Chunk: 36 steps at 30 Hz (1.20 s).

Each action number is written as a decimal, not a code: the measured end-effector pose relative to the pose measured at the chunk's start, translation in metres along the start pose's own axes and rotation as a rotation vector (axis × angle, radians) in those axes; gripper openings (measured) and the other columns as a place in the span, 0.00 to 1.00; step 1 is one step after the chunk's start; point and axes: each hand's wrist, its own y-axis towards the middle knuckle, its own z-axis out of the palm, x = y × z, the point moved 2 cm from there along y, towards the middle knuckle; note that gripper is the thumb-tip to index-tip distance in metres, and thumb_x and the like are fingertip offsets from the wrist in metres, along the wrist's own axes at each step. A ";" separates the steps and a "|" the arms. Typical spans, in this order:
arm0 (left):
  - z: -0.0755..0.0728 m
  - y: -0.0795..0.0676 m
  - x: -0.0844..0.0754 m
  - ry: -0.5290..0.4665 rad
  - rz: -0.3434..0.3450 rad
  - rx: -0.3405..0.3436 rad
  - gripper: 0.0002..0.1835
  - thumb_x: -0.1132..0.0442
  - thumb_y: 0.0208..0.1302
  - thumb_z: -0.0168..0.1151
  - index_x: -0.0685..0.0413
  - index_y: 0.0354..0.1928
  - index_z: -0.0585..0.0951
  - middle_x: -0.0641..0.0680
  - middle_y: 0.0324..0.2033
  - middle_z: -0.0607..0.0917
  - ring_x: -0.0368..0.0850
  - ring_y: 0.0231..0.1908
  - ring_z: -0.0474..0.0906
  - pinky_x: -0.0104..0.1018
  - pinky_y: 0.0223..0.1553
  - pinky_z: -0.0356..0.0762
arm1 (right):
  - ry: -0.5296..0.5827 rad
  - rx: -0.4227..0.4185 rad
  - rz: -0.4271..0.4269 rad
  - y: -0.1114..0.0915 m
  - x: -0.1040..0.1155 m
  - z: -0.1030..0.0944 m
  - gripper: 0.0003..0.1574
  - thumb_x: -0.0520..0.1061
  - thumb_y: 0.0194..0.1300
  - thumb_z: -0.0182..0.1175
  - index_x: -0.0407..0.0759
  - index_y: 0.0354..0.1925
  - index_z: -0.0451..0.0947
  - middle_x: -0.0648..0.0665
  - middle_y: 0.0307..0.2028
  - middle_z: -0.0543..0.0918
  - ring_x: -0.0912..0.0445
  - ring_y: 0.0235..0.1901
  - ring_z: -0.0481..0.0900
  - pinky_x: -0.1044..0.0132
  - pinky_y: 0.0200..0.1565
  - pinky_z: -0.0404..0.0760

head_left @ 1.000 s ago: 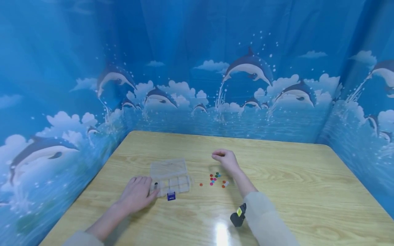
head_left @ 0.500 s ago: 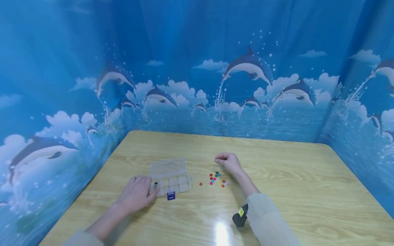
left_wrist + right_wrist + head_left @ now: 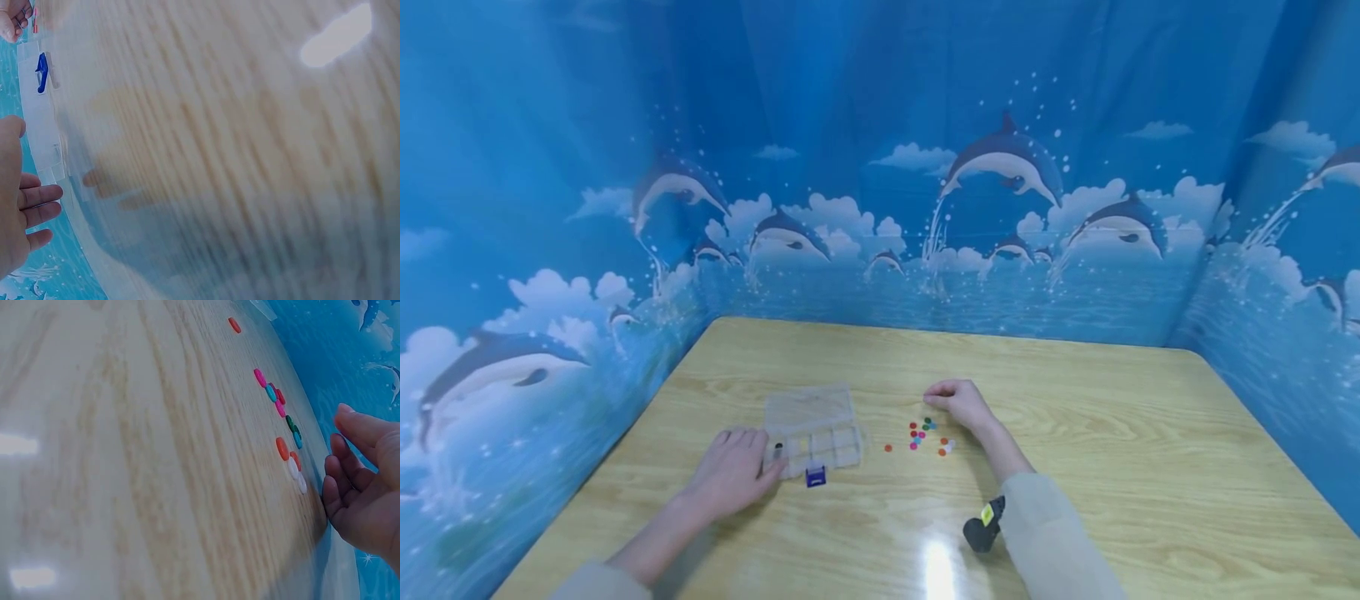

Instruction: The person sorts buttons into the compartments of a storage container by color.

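Observation:
A clear plastic compartment box [image 3: 837, 447] lies with its lid [image 3: 808, 407] folded back and a dark blue latch [image 3: 816, 477] at its front. My left hand [image 3: 733, 471] rests at the box's left end, its thumb along the front corner; in the left wrist view its fingers [image 3: 41, 195] are relaxed. Small coloured discs [image 3: 917, 435], like buttons, lie loose to the right of the box: red, pink, orange, green, blue and white. My right hand [image 3: 962, 404] is just behind them, fingers loosely bent; in the right wrist view nothing shows between its fingertips [image 3: 345, 409].
A small black item [image 3: 778, 446] and a yellowish piece [image 3: 805, 442] are in the box's left compartments. One orange disc [image 3: 888, 448] lies apart, nearer the box. A black wrist device [image 3: 983, 527] sits by the right sleeve. A dolphin-print curtain [image 3: 880, 275] surrounds the wooden table [image 3: 1120, 450].
My right hand has moved a little to the right and nearer, down toward the discs. The left hand and the box have stayed in place.

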 end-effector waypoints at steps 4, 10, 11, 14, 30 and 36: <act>0.001 0.000 0.000 0.005 0.000 0.003 0.20 0.47 0.61 0.57 0.60 0.35 0.73 0.60 0.34 0.79 0.58 0.41 0.75 0.53 0.48 0.69 | -0.031 0.028 -0.005 -0.001 -0.002 0.000 0.11 0.41 0.58 0.63 0.38 0.40 0.81 0.44 0.38 0.82 0.50 0.43 0.76 0.55 0.50 0.73; 0.000 0.000 0.001 0.008 0.003 0.010 0.19 0.47 0.61 0.57 0.59 0.34 0.73 0.60 0.34 0.79 0.58 0.41 0.75 0.53 0.47 0.69 | -0.074 0.075 -0.021 -0.001 -0.005 0.001 0.11 0.40 0.58 0.63 0.39 0.41 0.81 0.46 0.39 0.82 0.52 0.42 0.76 0.56 0.48 0.75; 0.000 0.000 0.001 0.006 0.004 0.012 0.19 0.48 0.61 0.56 0.59 0.34 0.73 0.60 0.34 0.79 0.58 0.41 0.75 0.53 0.48 0.68 | -0.085 0.082 -0.027 -0.002 -0.006 0.001 0.11 0.40 0.58 0.63 0.39 0.41 0.81 0.46 0.39 0.82 0.52 0.42 0.76 0.56 0.47 0.75; -0.001 0.000 0.000 0.003 0.004 0.021 0.19 0.47 0.62 0.56 0.59 0.35 0.73 0.60 0.34 0.79 0.58 0.42 0.75 0.53 0.48 0.68 | -0.119 0.103 -0.056 -0.003 -0.006 0.001 0.09 0.39 0.59 0.63 0.39 0.39 0.82 0.47 0.37 0.81 0.53 0.40 0.76 0.57 0.45 0.75; -0.002 0.000 0.000 0.000 0.007 0.010 0.19 0.48 0.62 0.56 0.61 0.36 0.74 0.61 0.34 0.79 0.59 0.42 0.75 0.54 0.49 0.68 | -0.171 0.140 -0.119 -0.006 -0.006 0.000 0.04 0.36 0.57 0.63 0.39 0.34 0.83 0.46 0.35 0.78 0.53 0.38 0.74 0.56 0.44 0.74; 0.000 0.000 0.000 -0.003 0.001 0.014 0.19 0.48 0.62 0.56 0.60 0.36 0.74 0.61 0.35 0.80 0.59 0.43 0.75 0.54 0.50 0.68 | -0.172 0.141 -0.126 -0.006 -0.007 0.001 0.04 0.35 0.56 0.64 0.38 0.33 0.82 0.46 0.35 0.76 0.53 0.38 0.74 0.56 0.44 0.74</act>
